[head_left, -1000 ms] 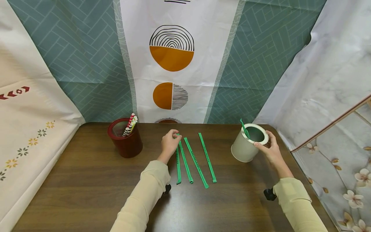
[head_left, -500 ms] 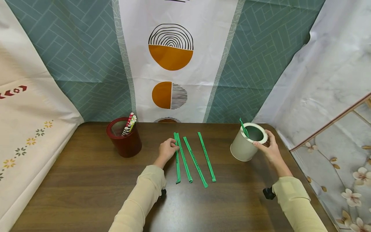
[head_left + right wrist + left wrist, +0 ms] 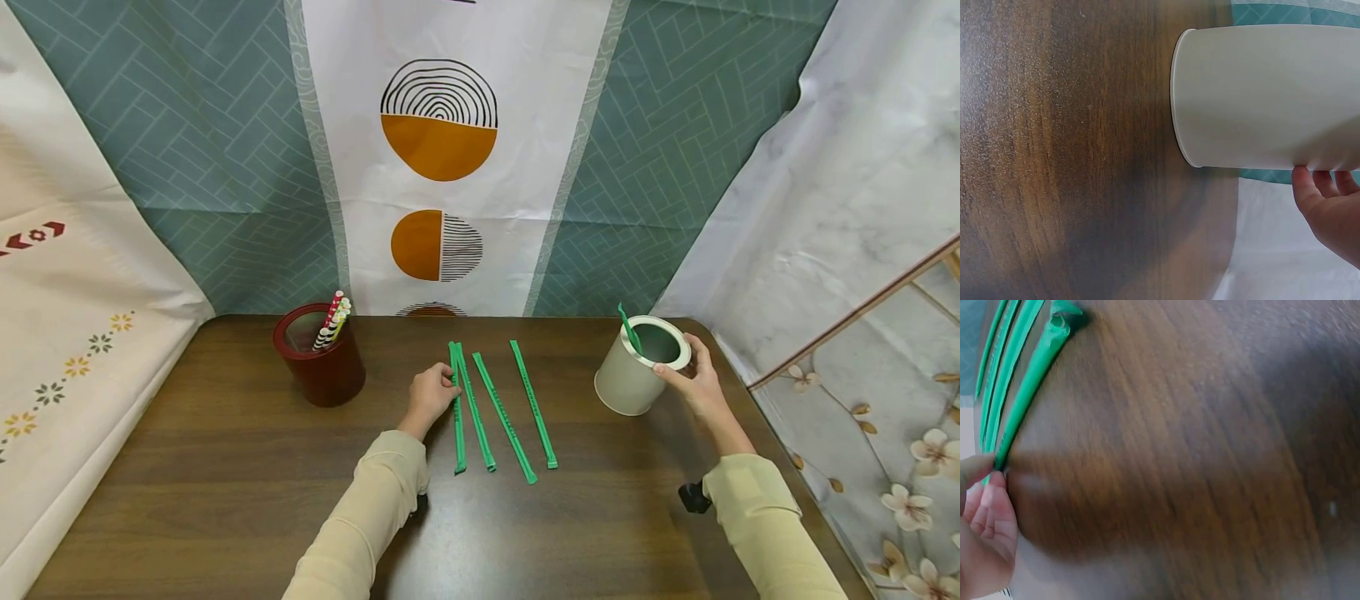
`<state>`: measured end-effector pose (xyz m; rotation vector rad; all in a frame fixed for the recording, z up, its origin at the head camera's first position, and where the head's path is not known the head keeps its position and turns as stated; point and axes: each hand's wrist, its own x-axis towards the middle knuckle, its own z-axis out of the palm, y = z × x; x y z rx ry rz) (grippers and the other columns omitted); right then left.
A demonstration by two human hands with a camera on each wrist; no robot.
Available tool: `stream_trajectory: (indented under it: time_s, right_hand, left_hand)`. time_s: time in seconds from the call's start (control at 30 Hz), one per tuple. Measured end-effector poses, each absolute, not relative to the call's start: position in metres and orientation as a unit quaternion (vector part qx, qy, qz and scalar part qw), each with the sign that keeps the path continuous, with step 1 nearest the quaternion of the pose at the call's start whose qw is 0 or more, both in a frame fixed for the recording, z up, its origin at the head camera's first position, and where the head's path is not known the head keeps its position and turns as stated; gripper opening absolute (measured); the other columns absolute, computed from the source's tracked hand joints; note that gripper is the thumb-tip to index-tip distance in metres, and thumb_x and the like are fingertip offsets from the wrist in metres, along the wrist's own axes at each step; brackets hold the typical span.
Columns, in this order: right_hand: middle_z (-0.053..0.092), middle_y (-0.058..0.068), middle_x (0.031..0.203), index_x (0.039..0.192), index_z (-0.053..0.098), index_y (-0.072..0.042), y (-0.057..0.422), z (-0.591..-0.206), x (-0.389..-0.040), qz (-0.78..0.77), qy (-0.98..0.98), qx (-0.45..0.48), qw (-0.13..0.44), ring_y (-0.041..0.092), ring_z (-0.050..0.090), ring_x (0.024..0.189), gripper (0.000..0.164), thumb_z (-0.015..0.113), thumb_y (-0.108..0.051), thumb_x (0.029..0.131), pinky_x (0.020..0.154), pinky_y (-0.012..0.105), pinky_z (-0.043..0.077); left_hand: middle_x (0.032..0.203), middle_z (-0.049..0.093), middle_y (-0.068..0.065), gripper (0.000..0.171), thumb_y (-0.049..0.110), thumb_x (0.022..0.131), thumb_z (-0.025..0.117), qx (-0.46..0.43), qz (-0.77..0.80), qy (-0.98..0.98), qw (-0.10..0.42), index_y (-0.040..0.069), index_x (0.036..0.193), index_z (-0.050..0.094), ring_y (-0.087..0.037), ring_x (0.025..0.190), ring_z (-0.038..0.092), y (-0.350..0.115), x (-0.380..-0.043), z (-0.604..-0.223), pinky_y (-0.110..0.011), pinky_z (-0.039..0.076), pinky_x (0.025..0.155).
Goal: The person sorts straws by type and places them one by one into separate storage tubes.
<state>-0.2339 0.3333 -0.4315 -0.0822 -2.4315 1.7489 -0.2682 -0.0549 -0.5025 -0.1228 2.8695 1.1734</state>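
Note:
Several long, slim green wrapped straws lie side by side on the brown table (image 3: 225, 467) in the head view. My left hand (image 3: 431, 396) pinches the leftmost wrapped straw (image 3: 459, 437) near its upper half, and this straw still lies along the table. The left wrist view shows thumb and fingertips closed on that straw (image 3: 1029, 384), with its crimped end pointing away. On the right, my right hand (image 3: 703, 390) grips a cream can (image 3: 622, 379), thumb at the rim and fingers round the outer side. A green wrapped straw (image 3: 628, 329) leans out of the can's mouth.
A dark red canister (image 3: 330, 375) stands at the back left, with several patterned sticks (image 3: 335, 321) leaning out of it. Patterned cloth (image 3: 232, 167) hangs behind the table, and light cloths border both sides.
My left hand has come down from above the straws' far ends, slightly toward me and left, onto the leftmost straw. The right hand keeps its grip on the can.

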Motion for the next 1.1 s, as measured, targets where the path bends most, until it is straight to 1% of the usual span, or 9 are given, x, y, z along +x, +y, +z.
stream_trajectory:
  time_s: [0.2, 0.27, 0.37, 0.5, 0.7, 0.77, 0.87, 0.97, 1.1]
  right_hand:
    - [0.021, 0.019, 0.138, 0.141, 0.009, -0.008, 0.334, -0.432, -0.234, 0.58, -0.811, -0.029, 0.069, 0.015, 0.034, 0.112, 0.077, 0.06, -0.011, 0.083, 0.075, 0.003, 0.035]
    - [0.021, 0.018, 0.138, 0.141, 0.009, -0.008, 0.334, -0.432, -0.234, 0.581, -0.811, -0.03, 0.069, 0.013, 0.035, 0.111, 0.077, 0.06, -0.011, 0.083, 0.075, 0.003, 0.035]
    - [0.022, 0.019, 0.136, 0.14, 0.01, -0.006, 0.334, -0.433, -0.235, 0.582, -0.81, -0.025, 0.075, 0.007, 0.036, 0.106, 0.076, 0.06, -0.01, 0.083, 0.075, 0.003, 0.035]
    - [0.025, 0.018, 0.133, 0.139, 0.011, -0.004, 0.334, -0.433, -0.235, 0.58, -0.81, -0.021, 0.083, -0.001, 0.037, 0.099, 0.076, 0.06, -0.009, 0.082, 0.075, 0.003, 0.035]
    - [0.025, 0.015, 0.133, 0.14, 0.012, -0.008, 0.334, -0.433, -0.234, 0.585, -0.807, -0.021, 0.079, 0.0, 0.036, 0.102, 0.075, 0.061, -0.011, 0.082, 0.076, 0.004, 0.035]
    - [0.026, 0.014, 0.133, 0.14, 0.012, -0.009, 0.334, -0.433, -0.234, 0.584, -0.808, -0.022, 0.078, 0.001, 0.036, 0.104, 0.075, 0.061, -0.012, 0.082, 0.076, 0.004, 0.035]
    - [0.026, 0.013, 0.133, 0.14, 0.012, -0.007, 0.334, -0.434, -0.234, 0.582, -0.809, -0.022, 0.077, 0.003, 0.036, 0.105, 0.076, 0.061, -0.014, 0.082, 0.076, 0.003, 0.035]
    - [0.025, 0.014, 0.134, 0.14, 0.01, -0.005, 0.334, -0.433, -0.233, 0.582, -0.81, -0.021, 0.075, 0.006, 0.036, 0.107, 0.078, 0.061, -0.015, 0.082, 0.076, 0.003, 0.035]
    - [0.025, 0.015, 0.134, 0.14, 0.01, -0.006, 0.334, -0.432, -0.233, 0.58, -0.811, -0.021, 0.075, 0.007, 0.035, 0.108, 0.077, 0.061, -0.015, 0.083, 0.076, 0.003, 0.035]
  left_hand:
    - [0.084, 0.066, -0.006, 0.027, 0.019, 0.076, 0.069, -0.066, 0.346, 0.936, 0.016, 0.008, 0.098, 0.06, -0.024, 0.077, 0.06, -0.05, -0.268, -0.502, -0.037, 0.048, 0.07]
    - [0.084, 0.066, -0.007, 0.027, 0.019, 0.075, 0.069, -0.074, 0.344, 0.936, 0.015, 0.007, 0.098, 0.061, -0.025, 0.077, 0.06, -0.049, -0.268, -0.501, -0.037, 0.048, 0.07]
    - [0.086, 0.066, -0.008, 0.027, 0.019, 0.075, 0.069, -0.086, 0.349, 0.933, 0.014, 0.007, 0.098, 0.061, -0.028, 0.079, 0.06, -0.048, -0.267, -0.501, -0.037, 0.048, 0.069]
    - [0.089, 0.066, -0.009, 0.027, 0.019, 0.076, 0.068, -0.1, 0.357, 0.929, 0.015, 0.008, 0.099, 0.062, -0.028, 0.079, 0.059, -0.047, -0.267, -0.501, -0.036, 0.049, 0.066]
    - [0.091, 0.066, -0.01, 0.028, 0.02, 0.076, 0.066, -0.106, 0.367, 0.924, 0.006, 0.008, 0.101, 0.063, -0.026, 0.074, 0.059, -0.047, -0.264, -0.501, -0.034, 0.048, 0.059]
    - [0.089, 0.066, -0.009, 0.027, 0.021, 0.075, 0.066, -0.108, 0.373, 0.921, 0.001, 0.008, 0.099, 0.063, -0.025, 0.072, 0.059, -0.048, -0.264, -0.501, -0.033, 0.047, 0.059]
    - [0.084, 0.067, -0.007, 0.025, 0.02, 0.074, 0.064, -0.11, 0.383, 0.917, -0.008, 0.007, 0.096, 0.065, -0.022, 0.07, 0.059, -0.049, -0.263, -0.499, -0.034, 0.047, 0.061]
    - [0.079, 0.068, -0.006, 0.024, 0.018, 0.074, 0.063, -0.099, 0.394, 0.913, -0.023, 0.005, 0.094, 0.066, -0.02, 0.07, 0.06, -0.052, -0.263, -0.495, -0.036, 0.047, 0.068]
    - [0.08, 0.068, -0.008, 0.024, 0.017, 0.075, 0.061, -0.075, 0.407, 0.91, -0.033, 0.003, 0.094, 0.066, -0.02, 0.071, 0.061, -0.054, -0.264, -0.486, -0.038, 0.046, 0.071]
